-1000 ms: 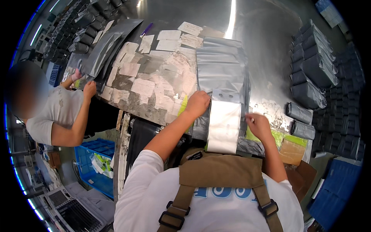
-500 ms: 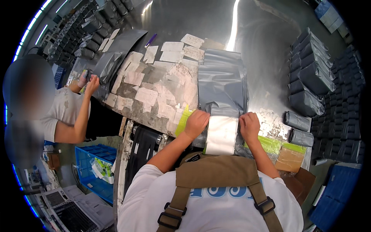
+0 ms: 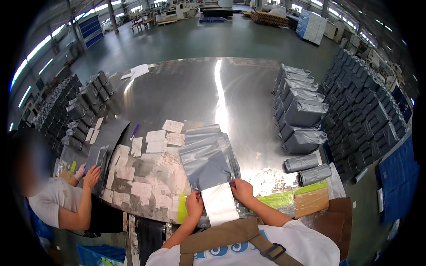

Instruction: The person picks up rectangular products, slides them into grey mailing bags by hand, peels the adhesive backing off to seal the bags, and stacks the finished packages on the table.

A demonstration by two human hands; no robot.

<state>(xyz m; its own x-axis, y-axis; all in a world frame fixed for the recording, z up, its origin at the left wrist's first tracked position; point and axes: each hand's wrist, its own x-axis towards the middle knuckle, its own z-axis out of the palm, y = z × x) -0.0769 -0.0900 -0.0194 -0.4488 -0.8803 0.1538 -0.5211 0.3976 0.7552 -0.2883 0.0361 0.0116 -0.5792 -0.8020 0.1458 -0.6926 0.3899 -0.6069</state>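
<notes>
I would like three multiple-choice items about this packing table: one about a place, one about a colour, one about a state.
1. Where are the filled grey parcels stacked on the steel table?
A. along its right side
B. at its centre
C. under it

2. What colour is the pen lying near the paper labels?
A. red
B. purple
C. black

3. How do the person's hands stand at the white flap?
A. both lifted clear
B. one on each side edge
C. only one touches

Answers: 1 A, the filled grey parcels stand right on the steel table. 2 B, the pen is purple. 3 B, left hand and right hand flank the white flap.
</notes>
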